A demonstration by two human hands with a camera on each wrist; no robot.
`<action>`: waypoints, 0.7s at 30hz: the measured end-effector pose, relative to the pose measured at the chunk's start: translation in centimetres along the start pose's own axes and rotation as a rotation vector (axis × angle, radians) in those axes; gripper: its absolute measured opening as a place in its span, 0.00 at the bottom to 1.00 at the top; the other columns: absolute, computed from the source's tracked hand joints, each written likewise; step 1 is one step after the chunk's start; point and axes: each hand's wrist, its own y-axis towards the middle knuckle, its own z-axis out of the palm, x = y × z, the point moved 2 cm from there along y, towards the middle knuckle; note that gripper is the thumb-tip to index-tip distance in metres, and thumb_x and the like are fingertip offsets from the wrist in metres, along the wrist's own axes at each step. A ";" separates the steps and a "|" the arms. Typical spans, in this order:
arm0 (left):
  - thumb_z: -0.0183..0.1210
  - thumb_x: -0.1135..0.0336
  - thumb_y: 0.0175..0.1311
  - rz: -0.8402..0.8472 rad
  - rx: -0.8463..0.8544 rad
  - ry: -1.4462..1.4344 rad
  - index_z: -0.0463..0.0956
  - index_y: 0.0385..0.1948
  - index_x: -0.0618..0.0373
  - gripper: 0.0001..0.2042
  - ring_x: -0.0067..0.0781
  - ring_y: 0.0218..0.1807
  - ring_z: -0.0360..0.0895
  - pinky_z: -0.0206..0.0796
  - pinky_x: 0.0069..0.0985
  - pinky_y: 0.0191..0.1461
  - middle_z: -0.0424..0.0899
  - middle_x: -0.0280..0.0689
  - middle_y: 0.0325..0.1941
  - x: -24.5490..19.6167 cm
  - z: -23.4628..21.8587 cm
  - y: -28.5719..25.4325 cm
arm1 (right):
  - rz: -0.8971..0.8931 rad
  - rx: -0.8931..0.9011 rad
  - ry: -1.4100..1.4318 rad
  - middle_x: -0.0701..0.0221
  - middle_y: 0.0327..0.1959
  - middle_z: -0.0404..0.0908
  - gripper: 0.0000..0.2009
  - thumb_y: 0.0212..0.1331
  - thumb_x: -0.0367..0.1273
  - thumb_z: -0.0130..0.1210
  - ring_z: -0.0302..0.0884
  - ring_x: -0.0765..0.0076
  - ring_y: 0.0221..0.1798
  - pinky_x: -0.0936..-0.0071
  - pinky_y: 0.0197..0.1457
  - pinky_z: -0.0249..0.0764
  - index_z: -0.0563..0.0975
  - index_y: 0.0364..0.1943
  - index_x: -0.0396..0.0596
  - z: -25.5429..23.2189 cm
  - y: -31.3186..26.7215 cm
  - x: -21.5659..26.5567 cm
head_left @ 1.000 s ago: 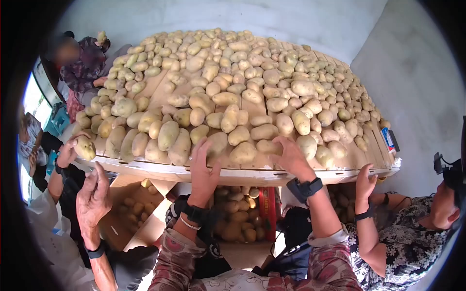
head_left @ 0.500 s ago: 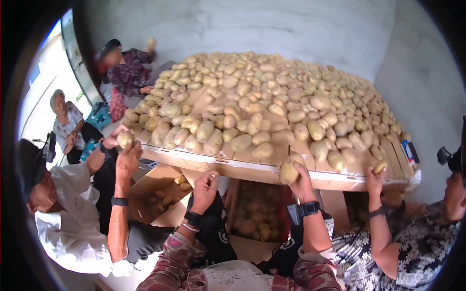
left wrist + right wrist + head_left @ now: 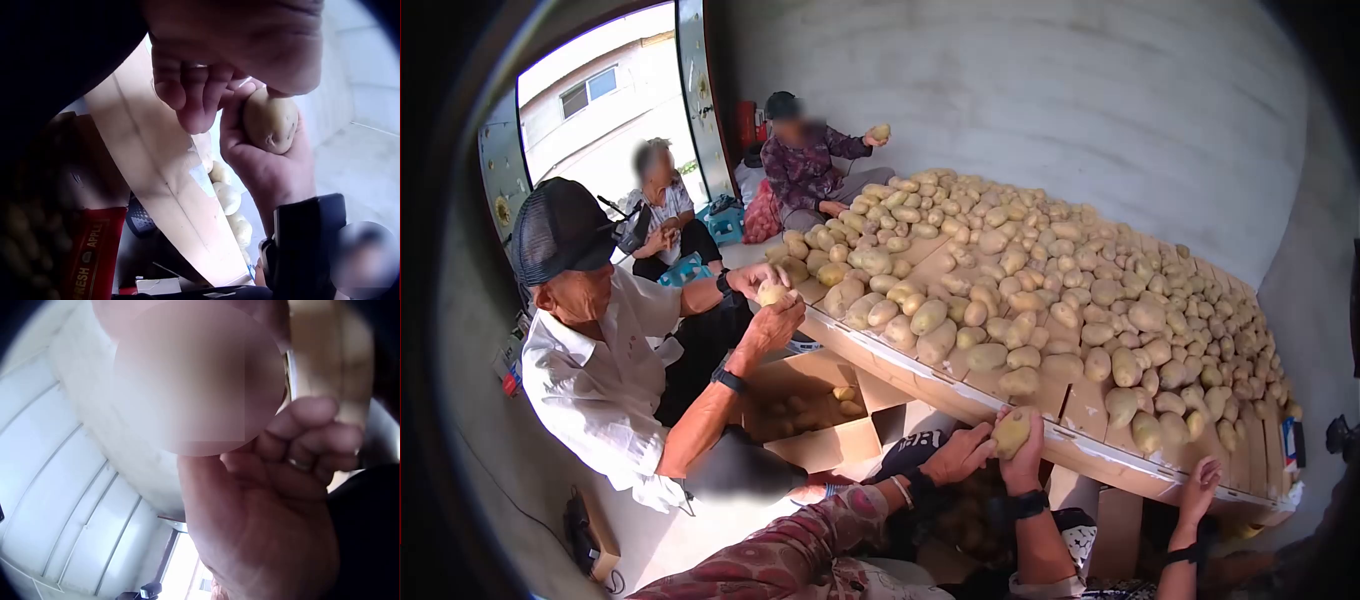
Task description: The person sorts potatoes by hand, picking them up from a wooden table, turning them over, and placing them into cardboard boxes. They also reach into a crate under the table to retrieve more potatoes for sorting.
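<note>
In the head view, my right hand [image 3: 1024, 462] grips a yellow-brown potato [image 3: 1011, 433] at the front edge of the potato-covered table [image 3: 940, 385]. My left hand [image 3: 957, 456] is beside it, its fingertips close to the potato's left side. The left wrist view shows the potato [image 3: 272, 122] in my right hand [image 3: 269, 169], dark marks on its skin. Above them, my left hand [image 3: 240, 50] has loosely curled fingers; whether its thumb touches the potato is unclear. A blurred disc hides the potato in the right wrist view, above my left hand [image 3: 262, 531].
Potatoes [image 3: 1145, 315] are spread over the table. Below its left part, an open cardboard box [image 3: 830, 445] contains potatoes. A person in a white shirt [image 3: 615, 385] holds another potato on the left; two people sit farther back. Another person's hand [image 3: 1197, 490] is at the right.
The head view has turned left. My right hand has taken hold of a potato from the table and brought it to the edge. My left hand has left the tabletop and moved beside it.
</note>
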 end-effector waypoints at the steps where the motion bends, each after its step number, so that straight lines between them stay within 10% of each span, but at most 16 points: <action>1: 0.46 0.54 0.65 -0.015 0.066 0.030 0.64 0.42 0.64 0.19 0.54 0.30 0.76 0.68 0.37 0.36 0.76 0.53 0.27 0.1 -0.1 -0.1 | 0.000 -0.003 0.001 0.63 0.37 0.77 0.20 0.63 0.47 0.42 0.74 0.67 0.38 0.72 0.43 0.72 0.71 0.39 0.43 -0.6 0.3 -0.1; 3: 0.46 0.52 0.65 -0.010 0.028 0.096 0.62 0.46 0.65 0.22 0.57 0.35 0.74 0.66 0.40 0.40 0.76 0.56 0.31 0.2 -0.3 -0.2 | -0.250 0.104 -0.405 0.64 0.38 0.77 0.19 0.64 0.46 0.40 0.73 0.70 0.38 0.74 0.46 0.70 0.71 0.38 0.44 -2.0 1.0 -0.2; 11: 0.54 0.52 0.59 0.057 -0.153 0.048 0.59 0.55 0.63 0.29 0.57 0.47 0.73 0.66 0.39 0.49 0.75 0.56 0.43 -0.1 -1.3 -0.5 | -0.194 0.157 -0.333 0.68 0.42 0.74 0.17 0.65 0.43 0.39 0.69 0.73 0.44 0.76 0.50 0.66 0.73 0.40 0.43 0.6 -0.7 -1.5; 15: 0.60 0.55 0.56 0.078 -0.166 0.039 0.60 0.54 0.62 0.29 0.59 0.47 0.73 0.67 0.39 0.47 0.76 0.56 0.42 0.6 -2.1 -0.3 | -0.065 0.190 -0.774 0.59 0.55 0.69 0.22 0.67 0.37 0.42 0.66 0.67 0.58 0.75 0.62 0.59 0.62 0.59 0.38 -1.2 -0.5 -1.7; 17: 0.60 0.55 0.55 0.044 -0.227 0.149 0.62 0.53 0.62 0.28 0.59 0.46 0.73 0.67 0.38 0.47 0.76 0.56 0.42 0.9 -2.0 -0.2 | -0.271 0.213 -1.028 0.57 0.56 0.67 0.23 0.65 0.37 0.45 0.64 0.65 0.60 0.74 0.63 0.58 0.61 0.59 0.37 1.3 -1.9 0.3; 21: 0.59 0.58 0.54 0.001 -0.391 0.040 0.65 0.50 0.64 0.25 0.55 0.43 0.75 0.66 0.39 0.45 0.77 0.54 0.40 1.6 -3.2 0.6 | -0.351 0.267 -0.661 0.60 0.61 0.63 0.22 0.66 0.32 0.43 0.59 0.64 0.64 0.69 0.65 0.56 0.58 0.62 0.40 10.8 -8.3 2.8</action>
